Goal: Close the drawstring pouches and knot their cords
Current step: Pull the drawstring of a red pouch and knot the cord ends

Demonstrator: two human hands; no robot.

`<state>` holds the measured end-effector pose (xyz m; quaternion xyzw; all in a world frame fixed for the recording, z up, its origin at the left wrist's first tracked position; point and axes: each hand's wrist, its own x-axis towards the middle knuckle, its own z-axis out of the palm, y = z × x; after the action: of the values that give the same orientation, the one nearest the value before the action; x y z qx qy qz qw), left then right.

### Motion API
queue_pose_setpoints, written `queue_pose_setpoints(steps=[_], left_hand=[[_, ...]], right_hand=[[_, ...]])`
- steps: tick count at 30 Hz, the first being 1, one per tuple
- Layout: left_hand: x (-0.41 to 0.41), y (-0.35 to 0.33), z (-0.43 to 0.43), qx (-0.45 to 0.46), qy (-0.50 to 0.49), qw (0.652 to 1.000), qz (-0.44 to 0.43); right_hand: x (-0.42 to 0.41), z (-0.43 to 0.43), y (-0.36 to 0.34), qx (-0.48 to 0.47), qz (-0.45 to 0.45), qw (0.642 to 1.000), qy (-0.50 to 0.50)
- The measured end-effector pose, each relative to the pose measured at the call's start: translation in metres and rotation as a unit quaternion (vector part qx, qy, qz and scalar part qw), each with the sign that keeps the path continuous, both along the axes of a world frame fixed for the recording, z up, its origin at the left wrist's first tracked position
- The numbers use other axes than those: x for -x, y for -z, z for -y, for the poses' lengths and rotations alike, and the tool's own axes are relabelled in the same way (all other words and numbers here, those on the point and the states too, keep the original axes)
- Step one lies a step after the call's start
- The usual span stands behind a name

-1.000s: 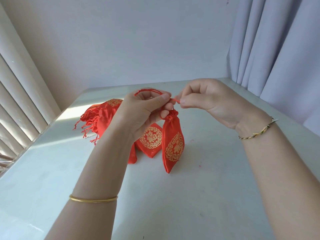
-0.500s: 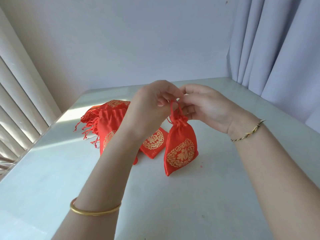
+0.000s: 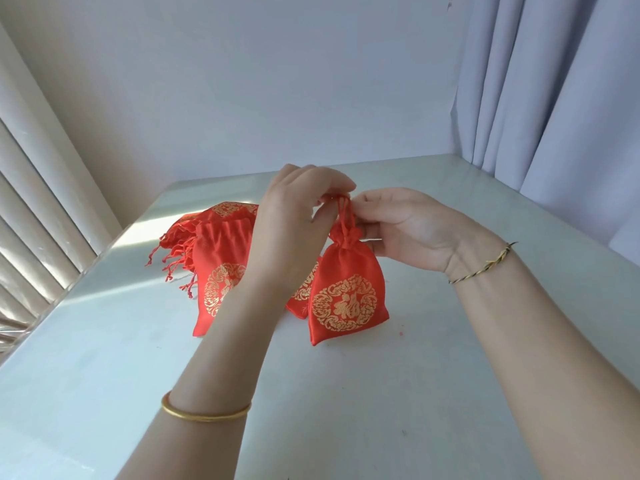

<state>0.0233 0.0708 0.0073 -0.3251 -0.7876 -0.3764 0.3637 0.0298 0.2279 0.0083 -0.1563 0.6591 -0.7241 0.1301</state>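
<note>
A red drawstring pouch (image 3: 346, 292) with a gold round emblem hangs upright, its mouth cinched tight, its bottom corner touching the pale table (image 3: 381, 393). Its red cords (image 3: 344, 213) run up from the neck. My left hand (image 3: 294, 216) pinches the tops of the cords from the left. My right hand (image 3: 398, 226) pinches the cords from the right, just above the gathered neck. Another red pouch (image 3: 218, 268) with an open top lies behind my left forearm. A third pouch (image 3: 301, 296) peeks out between them.
A heap of several more red pouches (image 3: 207, 223) with loose cord ends lies at the back left of the table. Window blinds (image 3: 31, 202) stand along the left edge, a grey curtain (image 3: 554, 98) at the right, a wall behind.
The held pouch has turned so its emblem faces me. My hands have come together above its neck, with the cords now drawn short and upright between the fingertips.
</note>
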Motion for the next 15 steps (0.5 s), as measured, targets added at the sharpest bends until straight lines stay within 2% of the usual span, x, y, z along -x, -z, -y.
queue_pose_setpoints(steps=[5, 10, 15], left_hand=[[0.002, 0.001, 0.0, -0.011, 0.008, 0.999, 0.033], [0.005, 0.0, 0.005, -0.066, 0.049, 0.983, 0.166], [0.009, -0.001, 0.015, -0.072, 0.024, 0.968, 0.241]], right_hand=[[0.004, -0.002, -0.002, 0.037, 0.052, 0.997, 0.04], [0.004, -0.006, -0.003, 0.037, 0.036, 0.993, 0.11], [0.004, -0.01, -0.001, 0.006, 0.025, 0.98, 0.197]])
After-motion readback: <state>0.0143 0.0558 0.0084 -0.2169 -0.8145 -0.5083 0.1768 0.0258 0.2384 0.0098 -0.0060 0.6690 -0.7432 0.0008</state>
